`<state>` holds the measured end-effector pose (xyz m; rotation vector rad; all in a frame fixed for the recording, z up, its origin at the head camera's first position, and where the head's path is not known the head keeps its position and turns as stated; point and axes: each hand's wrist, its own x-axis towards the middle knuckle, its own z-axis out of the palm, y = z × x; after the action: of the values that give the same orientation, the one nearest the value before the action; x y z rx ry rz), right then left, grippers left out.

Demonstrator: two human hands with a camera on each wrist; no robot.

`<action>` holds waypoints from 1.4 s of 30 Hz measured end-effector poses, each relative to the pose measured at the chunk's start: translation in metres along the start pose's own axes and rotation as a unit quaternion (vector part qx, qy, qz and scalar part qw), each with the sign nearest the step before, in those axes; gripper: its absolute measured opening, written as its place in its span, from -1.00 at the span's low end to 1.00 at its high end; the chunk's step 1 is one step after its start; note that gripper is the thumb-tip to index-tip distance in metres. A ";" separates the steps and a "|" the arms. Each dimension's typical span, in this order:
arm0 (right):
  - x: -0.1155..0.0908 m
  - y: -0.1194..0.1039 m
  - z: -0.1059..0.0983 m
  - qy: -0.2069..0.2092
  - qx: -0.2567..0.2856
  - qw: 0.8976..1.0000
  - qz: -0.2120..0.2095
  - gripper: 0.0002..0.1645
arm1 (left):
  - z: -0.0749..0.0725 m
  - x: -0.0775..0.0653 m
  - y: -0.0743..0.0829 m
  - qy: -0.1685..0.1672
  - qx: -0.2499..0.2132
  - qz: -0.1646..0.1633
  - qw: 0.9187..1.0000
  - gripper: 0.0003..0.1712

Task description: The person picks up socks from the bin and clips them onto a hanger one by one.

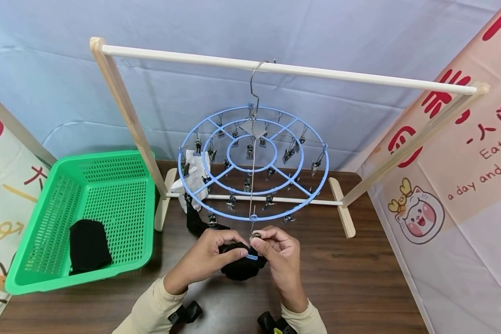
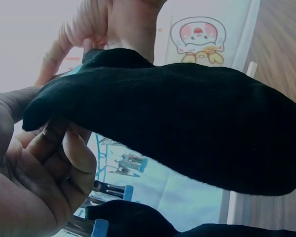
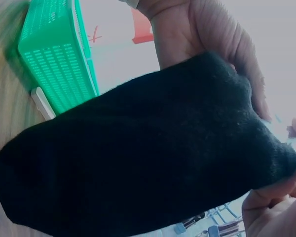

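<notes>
My left hand (image 1: 208,257) pinches the top edge of a black sock (image 1: 240,272) between thumb and fingers. In my right hand (image 1: 283,257), thumb and fingertips grip a metal clip with a blue tip (image 1: 252,257), which hangs from the front of a round blue hanger (image 1: 253,218). The blue tip lies over the sock's edge, close to the left thumb. From the left wrist view, the sock (image 2: 187,123) stretches sideways, its toe away from both hands. A second black sock (image 2: 133,218) hangs from another clip below it.
A wooden stand's white bar (image 1: 192,56) carries the hanger by its hook. Several clips dangle from the rings. A white cloth piece (image 1: 199,171) hangs at the hanger's left. At left, a green basket (image 1: 150,222) holds a black sock (image 1: 89,246).
</notes>
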<state>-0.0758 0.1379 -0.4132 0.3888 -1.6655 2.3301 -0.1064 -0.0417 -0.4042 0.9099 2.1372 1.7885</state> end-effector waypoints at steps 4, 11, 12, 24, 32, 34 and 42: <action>0.000 0.000 -0.002 -0.009 -0.005 1.000 0.008 -0.84 | 0.000 -0.001 0.000 0.003 0.006 0.006 1.000 -0.91; -0.002 0.000 -0.003 0.008 -0.029 0.999 0.034 -0.82 | -0.003 -0.002 -0.001 0.029 0.028 0.017 0.999 -0.94; -0.002 0.000 -0.003 0.008 -0.029 0.999 0.034 -0.83 | -0.004 -0.003 -0.001 0.032 0.028 0.015 0.999 -0.95; -0.001 0.001 -0.003 0.011 -0.035 0.999 0.028 -0.85 | -0.012 -0.009 -0.006 0.030 0.029 -0.025 0.999 -0.89; -0.001 0.003 -0.003 0.009 -0.038 0.999 0.035 -0.83 | -0.018 -0.015 -0.009 0.012 0.014 -0.035 0.999 -0.84; -0.001 0.003 -0.002 0.008 -0.037 0.999 0.035 -0.83 | -0.018 -0.015 -0.010 0.012 0.014 -0.036 0.999 -0.84; -0.002 0.003 -0.002 0.008 -0.032 0.999 0.029 -0.83 | -0.020 -0.017 -0.009 0.031 0.019 -0.032 0.999 -0.91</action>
<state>-0.0748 0.1383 -0.4176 0.3123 -1.7623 2.3081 -0.1065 -0.0681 -0.4116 0.7945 2.2201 1.7731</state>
